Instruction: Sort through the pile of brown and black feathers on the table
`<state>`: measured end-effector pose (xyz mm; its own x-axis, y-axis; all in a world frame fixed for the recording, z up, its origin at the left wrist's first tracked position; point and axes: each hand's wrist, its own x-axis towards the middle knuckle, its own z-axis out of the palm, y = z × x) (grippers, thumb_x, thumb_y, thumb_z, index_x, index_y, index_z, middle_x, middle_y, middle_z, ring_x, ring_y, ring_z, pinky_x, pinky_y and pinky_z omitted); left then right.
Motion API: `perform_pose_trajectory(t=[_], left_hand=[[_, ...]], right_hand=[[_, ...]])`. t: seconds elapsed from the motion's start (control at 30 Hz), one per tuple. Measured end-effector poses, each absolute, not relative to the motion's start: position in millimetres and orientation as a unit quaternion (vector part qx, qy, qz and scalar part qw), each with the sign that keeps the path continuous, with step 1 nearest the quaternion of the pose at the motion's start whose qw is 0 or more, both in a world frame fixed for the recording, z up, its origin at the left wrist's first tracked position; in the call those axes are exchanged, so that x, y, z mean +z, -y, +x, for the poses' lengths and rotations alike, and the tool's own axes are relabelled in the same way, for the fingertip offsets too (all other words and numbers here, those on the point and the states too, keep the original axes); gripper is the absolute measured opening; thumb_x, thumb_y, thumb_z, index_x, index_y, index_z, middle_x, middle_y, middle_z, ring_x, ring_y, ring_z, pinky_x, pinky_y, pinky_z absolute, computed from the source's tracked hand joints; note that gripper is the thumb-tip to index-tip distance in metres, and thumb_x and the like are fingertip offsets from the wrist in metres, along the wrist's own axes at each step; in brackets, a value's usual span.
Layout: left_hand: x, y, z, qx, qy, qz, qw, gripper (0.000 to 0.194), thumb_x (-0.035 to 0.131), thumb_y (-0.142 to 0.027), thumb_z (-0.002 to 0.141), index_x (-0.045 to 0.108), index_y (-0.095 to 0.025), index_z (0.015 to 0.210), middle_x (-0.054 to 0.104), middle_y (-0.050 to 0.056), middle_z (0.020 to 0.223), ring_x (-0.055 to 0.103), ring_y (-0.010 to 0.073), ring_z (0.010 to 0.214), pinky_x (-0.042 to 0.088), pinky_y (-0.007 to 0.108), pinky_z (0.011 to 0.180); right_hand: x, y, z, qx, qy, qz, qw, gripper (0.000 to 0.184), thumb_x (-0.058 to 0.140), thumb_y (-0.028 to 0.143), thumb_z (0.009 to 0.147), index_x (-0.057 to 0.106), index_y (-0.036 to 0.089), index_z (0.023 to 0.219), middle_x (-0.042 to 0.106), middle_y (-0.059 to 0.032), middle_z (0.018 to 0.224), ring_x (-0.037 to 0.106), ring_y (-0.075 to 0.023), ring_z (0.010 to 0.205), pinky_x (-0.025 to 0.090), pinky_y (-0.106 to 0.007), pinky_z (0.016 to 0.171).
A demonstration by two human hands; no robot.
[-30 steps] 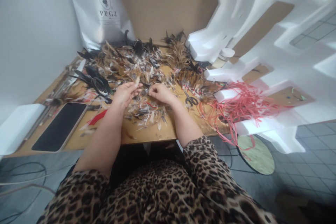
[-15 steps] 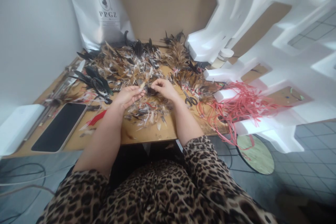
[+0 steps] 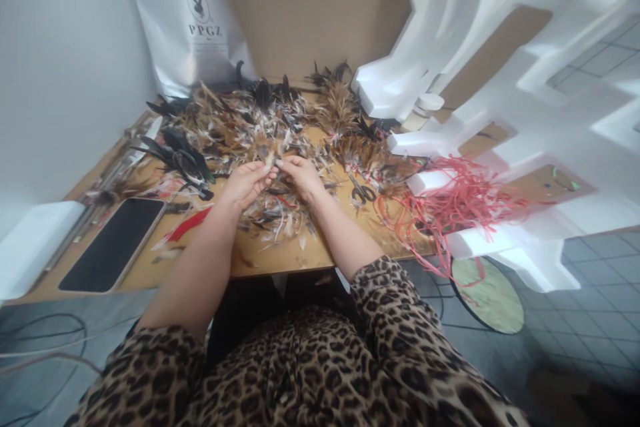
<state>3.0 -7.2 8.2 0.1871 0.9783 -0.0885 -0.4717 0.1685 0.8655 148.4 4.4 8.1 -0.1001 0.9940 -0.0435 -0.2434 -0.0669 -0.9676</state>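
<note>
My left hand [image 3: 250, 184] pinches a pale brown feather [image 3: 270, 157] by its lower end, above the worktable. Close against it, my right hand [image 3: 301, 175] has its thumb and forefinger pressed together at the same feather's base; whether it grips the feather or a small separate piece is too small to tell. Beneath both hands lies a loose heap of brown and white feathers [image 3: 280, 220]. A wider pile of brown, white and black feathers [image 3: 225, 117] spreads behind them.
Scissors [image 3: 363, 193] lie right of my hands, near red ribbon strips [image 3: 460, 197] draped over white foam pieces [image 3: 485, 240]. A phone [image 3: 114, 245] and a white box [image 3: 37, 247] sit at left. A silver bag [image 3: 195, 40] stands behind. Black feathers [image 3: 175, 157] lie left.
My right hand has moved left, and its fingertips now meet those of my left hand at the feather. The dark tuft seen between the hands is now mostly hidden.
</note>
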Motion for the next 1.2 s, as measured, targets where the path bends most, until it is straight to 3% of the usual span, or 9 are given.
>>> perform_pose_trajectory(t=[0.43,1.0,1.2], left_hand=[[7,5,0,0.506,-0.369,0.318,0.712,0.006,0.064,-0.006,0.073,0.065,-0.007,0.078,0.071,0.01,0.074,0.064,0.0081,0.057,0.047,0.011,0.046],[9,10,5,0.483,-0.396,0.352,0.697,0.01,0.067,-0.008,0.07,0.067,-0.006,0.08,0.07,0.009,0.069,0.063,0.007,0.055,0.048,0.011,0.05],[8,11,4,0.462,-0.402,0.38,0.693,0.008,0.069,-0.011,0.068,0.066,-0.007,0.075,0.068,0.008,0.066,0.062,0.0084,0.052,0.047,0.013,0.047]], right_hand=[[12,-4,152,0.555,0.481,-0.406,0.543,0.029,0.07,0.041,0.06,0.058,0.016,0.068,0.05,0.0067,0.053,0.038,-0.0042,0.049,0.031,-0.019,0.05],[2,-8,149,0.476,0.555,-0.401,0.552,0.025,0.066,0.038,0.065,0.059,0.015,0.071,0.059,0.0025,0.066,0.049,-0.0078,0.061,0.041,-0.022,0.065],[6,-4,147,0.479,0.551,-0.402,0.552,0.023,0.066,0.037,0.065,0.059,0.015,0.069,0.058,0.0032,0.064,0.049,-0.0073,0.06,0.04,-0.021,0.064]])
